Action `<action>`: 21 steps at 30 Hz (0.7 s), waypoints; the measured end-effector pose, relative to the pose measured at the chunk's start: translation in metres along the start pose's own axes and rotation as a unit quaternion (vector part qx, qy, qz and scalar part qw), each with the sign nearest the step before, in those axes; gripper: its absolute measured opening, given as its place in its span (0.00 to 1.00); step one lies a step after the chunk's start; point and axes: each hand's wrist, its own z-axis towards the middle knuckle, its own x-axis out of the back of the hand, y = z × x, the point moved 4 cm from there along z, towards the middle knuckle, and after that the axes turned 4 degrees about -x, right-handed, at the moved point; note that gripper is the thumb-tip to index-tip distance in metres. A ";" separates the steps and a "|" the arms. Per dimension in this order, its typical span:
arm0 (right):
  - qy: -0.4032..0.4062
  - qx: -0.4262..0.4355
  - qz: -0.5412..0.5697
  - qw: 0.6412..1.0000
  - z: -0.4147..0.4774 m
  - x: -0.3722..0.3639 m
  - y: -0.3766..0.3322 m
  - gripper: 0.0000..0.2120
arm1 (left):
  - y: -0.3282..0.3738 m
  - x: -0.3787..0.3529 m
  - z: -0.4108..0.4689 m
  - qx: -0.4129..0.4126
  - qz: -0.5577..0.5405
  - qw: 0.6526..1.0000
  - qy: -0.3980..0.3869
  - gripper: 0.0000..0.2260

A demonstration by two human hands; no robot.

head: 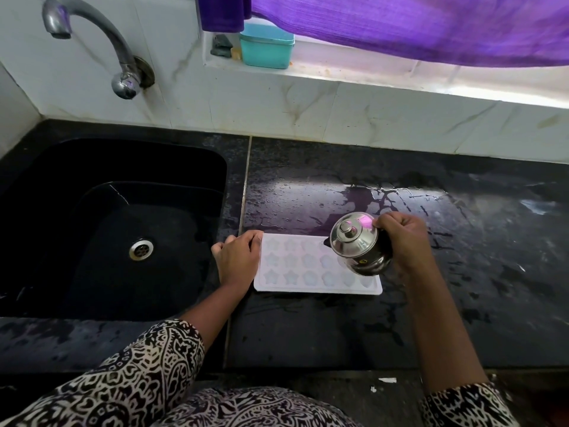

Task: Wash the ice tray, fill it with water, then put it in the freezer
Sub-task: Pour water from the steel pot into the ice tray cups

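Observation:
A white ice tray (308,272) with star and shell shaped cells lies flat on the black counter, just right of the sink. My left hand (238,258) rests on the tray's left edge, fingers curled over its rim. My right hand (403,241) grips a small lidded steel jug (358,243), which is tilted to the left over the tray's right end, spout toward the cells. The jug hides the tray's top right corner.
A black sink (92,229) with a steel drain (141,248) lies to the left, under a curved steel tap (92,41). The counter (462,272) is wet behind the tray. A teal box (266,49) sits on the sill below a purple curtain (415,26).

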 end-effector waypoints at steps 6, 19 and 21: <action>-0.002 -0.001 0.004 1.000 -0.002 0.000 -0.001 0.22 | 0.000 0.000 0.000 -0.001 0.001 1.000 -0.001 0.12; 0.011 -0.004 -0.005 1.000 -0.002 0.004 -0.004 0.17 | 0.000 0.000 0.000 -0.001 0.003 1.000 -0.009 0.13; 0.011 -0.002 -0.010 1.000 -0.002 0.004 -0.004 0.17 | 0.000 0.000 0.000 0.001 0.003 1.000 -0.010 0.13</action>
